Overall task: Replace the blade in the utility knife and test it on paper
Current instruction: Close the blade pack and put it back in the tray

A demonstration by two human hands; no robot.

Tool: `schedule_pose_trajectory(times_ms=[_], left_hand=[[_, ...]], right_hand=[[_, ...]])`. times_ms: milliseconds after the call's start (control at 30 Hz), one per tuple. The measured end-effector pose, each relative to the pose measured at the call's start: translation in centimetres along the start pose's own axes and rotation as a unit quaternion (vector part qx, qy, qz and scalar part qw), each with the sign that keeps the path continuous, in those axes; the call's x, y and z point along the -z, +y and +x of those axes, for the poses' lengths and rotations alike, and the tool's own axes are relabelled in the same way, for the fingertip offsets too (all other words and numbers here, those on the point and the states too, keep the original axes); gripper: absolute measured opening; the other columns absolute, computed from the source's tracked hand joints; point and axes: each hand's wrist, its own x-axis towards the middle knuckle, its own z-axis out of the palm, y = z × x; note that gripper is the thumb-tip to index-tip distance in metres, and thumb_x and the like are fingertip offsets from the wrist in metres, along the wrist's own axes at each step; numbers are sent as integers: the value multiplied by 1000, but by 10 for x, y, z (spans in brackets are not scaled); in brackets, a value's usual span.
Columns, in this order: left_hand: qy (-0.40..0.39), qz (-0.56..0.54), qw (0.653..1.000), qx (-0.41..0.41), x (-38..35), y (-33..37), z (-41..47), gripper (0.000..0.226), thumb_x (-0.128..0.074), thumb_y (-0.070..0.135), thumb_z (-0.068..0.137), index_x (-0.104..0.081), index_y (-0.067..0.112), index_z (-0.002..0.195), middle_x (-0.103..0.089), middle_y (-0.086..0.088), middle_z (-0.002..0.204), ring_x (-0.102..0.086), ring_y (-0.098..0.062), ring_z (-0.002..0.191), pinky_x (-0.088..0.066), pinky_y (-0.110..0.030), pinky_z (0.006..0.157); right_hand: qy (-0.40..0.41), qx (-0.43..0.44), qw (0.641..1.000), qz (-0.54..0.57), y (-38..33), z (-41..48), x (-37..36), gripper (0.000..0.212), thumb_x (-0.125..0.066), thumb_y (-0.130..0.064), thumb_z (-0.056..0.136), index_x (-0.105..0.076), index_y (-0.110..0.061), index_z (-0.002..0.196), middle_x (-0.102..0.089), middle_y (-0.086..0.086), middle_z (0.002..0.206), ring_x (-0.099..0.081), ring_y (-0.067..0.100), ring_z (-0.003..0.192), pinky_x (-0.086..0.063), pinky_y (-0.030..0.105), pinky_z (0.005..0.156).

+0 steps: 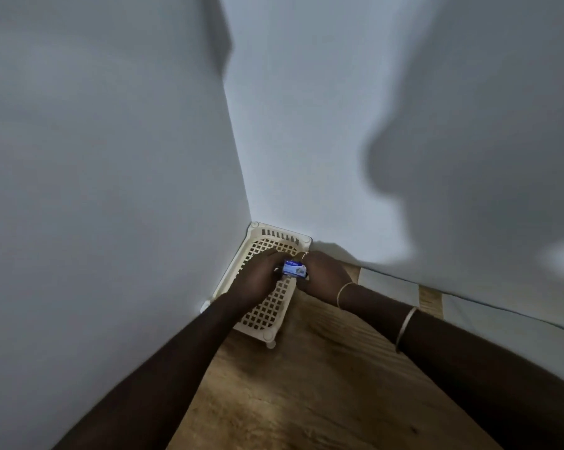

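Holding a small blue packet (294, 268), probably the spare blades, between left hand (257, 277) and right hand (323, 277) above the cream lattice tray (267, 311) in the wall corner. Pinching its two ends with fingers pressed together, likely readying to open it. Seeing no knife; paper (389, 285) lying on the table (306, 384) nearby.

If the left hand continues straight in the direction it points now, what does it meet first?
Probably the small blue box that the left hand already touches, then the right hand holding its other end. Depth above the white basket is unclear.
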Motion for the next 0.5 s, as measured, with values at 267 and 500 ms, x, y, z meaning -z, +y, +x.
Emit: schedule_pose_trajectory(times_ms=[267,500], left_hand=[[-16,-27,999,13,11,-39,36,38,-67,-8,83,-74,10,116,-76,-9,112,-70,-23,101,-56,-37,89],[-9,-68,997,25,15,-55,56,36,-62,-3,89,-74,17,117,-74,4,112,-67,-5,97,-50,-20,88]], right_hand=[[5,12,996,-84,-9,61,-17,18,-65,-19,83,-66,-13,100,-70,12,99,-67,31,89,-49,35,72],[1,-9,995,-97,-10,88,-26,23,-62,-15,86,-66,-12,109,-71,10,108,-67,31,100,-53,38,79]])
